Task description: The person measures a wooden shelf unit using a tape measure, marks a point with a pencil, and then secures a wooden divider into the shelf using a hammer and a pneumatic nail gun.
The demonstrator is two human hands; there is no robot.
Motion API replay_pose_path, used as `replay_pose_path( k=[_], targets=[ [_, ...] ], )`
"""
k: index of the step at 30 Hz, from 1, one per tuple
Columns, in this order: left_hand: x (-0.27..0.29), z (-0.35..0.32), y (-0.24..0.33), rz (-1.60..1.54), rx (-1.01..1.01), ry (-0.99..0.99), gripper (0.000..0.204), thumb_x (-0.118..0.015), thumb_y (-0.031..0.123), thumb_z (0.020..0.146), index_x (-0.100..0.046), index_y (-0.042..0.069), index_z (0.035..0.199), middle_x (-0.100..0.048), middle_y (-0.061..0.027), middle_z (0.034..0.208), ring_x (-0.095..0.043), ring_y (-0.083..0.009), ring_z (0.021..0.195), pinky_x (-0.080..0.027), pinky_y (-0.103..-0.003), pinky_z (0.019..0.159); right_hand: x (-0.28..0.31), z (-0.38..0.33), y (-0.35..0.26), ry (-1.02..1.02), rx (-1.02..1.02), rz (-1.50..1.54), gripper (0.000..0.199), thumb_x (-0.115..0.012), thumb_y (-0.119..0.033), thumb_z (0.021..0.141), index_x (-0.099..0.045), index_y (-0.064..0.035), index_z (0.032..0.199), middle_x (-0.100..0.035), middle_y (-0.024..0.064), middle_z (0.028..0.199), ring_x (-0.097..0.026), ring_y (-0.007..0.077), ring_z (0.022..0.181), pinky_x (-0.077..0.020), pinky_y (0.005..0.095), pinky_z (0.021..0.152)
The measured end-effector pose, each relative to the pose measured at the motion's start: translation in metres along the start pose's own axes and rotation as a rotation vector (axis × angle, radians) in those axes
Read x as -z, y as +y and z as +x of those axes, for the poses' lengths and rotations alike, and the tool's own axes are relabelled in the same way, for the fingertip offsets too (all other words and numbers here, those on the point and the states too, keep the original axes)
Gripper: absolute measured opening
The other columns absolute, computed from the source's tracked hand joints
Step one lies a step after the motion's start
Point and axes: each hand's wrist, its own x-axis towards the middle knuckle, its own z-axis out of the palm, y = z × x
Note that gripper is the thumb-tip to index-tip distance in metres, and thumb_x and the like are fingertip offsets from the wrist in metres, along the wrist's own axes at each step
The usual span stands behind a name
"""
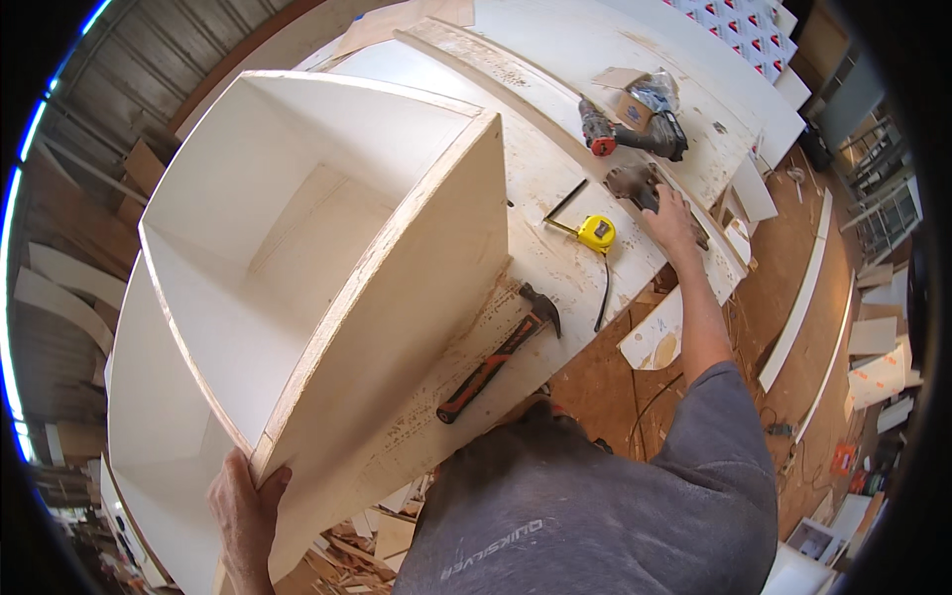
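A large white open-fronted wooden cabinet (pixel 397 268), with curved sides and raw wood edges, stands tilted on the work surface at the left. My left hand (pixel 246 506) pinches its near lower corner, thumb on the outer panel. On the far right of the table, my right hand (pixel 672 218) closes around a dark, worn tool (pixel 635 183), slightly blurred; its exact kind is hard to make out. A claw hammer (pixel 496 362) with a black and orange handle lies beside the cabinet. Between the hammer and the dark tool is a yellow tape measure (pixel 597 233), with a black pencil-like stick (pixel 565 200) beside it.
A black and red cordless power tool (pixel 635 134) lies near a small open cardboard box (pixel 633 109) and a clear plastic bag (pixel 656 89). A long wooden strip (pixel 496 74) crosses the white table (pixel 585 40). Offcuts and white strips (pixel 798 297) lie on the brown floor (pixel 744 397).
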Motion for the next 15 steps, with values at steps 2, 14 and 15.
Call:
replay_pose_path(
  k=[2, 14, 15],
  targets=[
    [0.001, -0.003, -0.008, -0.033, -0.045, 0.008, 0.042, -0.079, 0.022, 0.076, -0.047, 0.001, 0.091, -0.058, -0.0188, 0.072, -0.058, -0.0386, 0.068, -0.045, -0.044, 0.061, -0.025, 0.008, 0.012, -0.051, 0.028, -0.103, 0.067, -0.064, -0.030, 0.081, -0.039, -0.0142, 0.141, -0.048, 0.0159, 0.134, -0.044, 0.0368, 0.128, -0.0414, 0.0531, 0.101],
    [0.016, 0.006, -0.012, -0.020, -0.058, -0.181, 0.045, -0.067, 0.046, 0.086, -0.050, 0.005, 0.088, -0.059, -0.0136, 0.076, -0.062, -0.0322, 0.076, -0.048, -0.043, 0.069, -0.054, 0.050, 0.098, -0.067, 0.159, 0.042, 0.061, -0.060, -0.013, 0.083, -0.040, -0.0083, 0.141, -0.052, 0.0195, 0.134, -0.050, 0.0358, 0.123, -0.0405, 0.0433, 0.101],
    [0.017, 0.006, -0.012, -0.028, -0.062, -0.191, 0.045, -0.065, 0.047, 0.087, -0.050, 0.004, 0.088, -0.059, -0.0135, 0.076, -0.063, -0.0319, 0.078, -0.048, -0.043, 0.070, -0.044, 0.046, 0.105, -0.001, 0.173, 0.089, 0.062, -0.060, -0.015, 0.083, -0.040, -0.0113, 0.141, -0.055, 0.0208, 0.129, -0.053, 0.0383, 0.118, -0.0421, 0.0449, 0.098]
  ],
)
